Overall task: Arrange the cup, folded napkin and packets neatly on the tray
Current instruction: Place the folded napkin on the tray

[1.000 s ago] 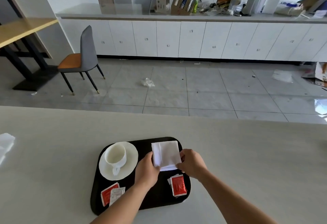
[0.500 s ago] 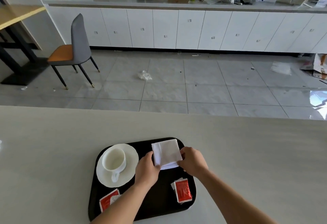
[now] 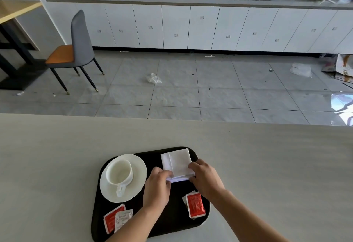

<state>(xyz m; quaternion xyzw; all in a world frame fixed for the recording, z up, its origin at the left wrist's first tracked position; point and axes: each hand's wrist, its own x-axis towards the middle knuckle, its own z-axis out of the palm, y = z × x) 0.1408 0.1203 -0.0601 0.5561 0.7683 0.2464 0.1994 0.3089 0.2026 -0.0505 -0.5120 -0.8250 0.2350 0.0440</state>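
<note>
A black tray (image 3: 175, 217) lies on the pale counter near its front edge. On its left stands a white cup (image 3: 119, 173) on a white saucer (image 3: 137, 167), handle toward me. A folded white napkin (image 3: 176, 162) rests at the tray's far right corner. My left hand (image 3: 157, 188) pinches the napkin's near left corner and my right hand (image 3: 205, 178) grips its near right edge. A red and a white packet (image 3: 117, 219) lie at the tray's front left. Another red packet (image 3: 195, 204) lies on white ones at the front right.
The pale counter (image 3: 267, 165) extends wide on both sides of the tray. Beyond its far edge is a tiled floor with a grey chair (image 3: 76, 48) and white cabinets (image 3: 200, 27) under a cluttered worktop.
The view has tilted down slightly. Both hands stay on the napkin's near edge, which sits a little squarer at the tray's far right corner.
</note>
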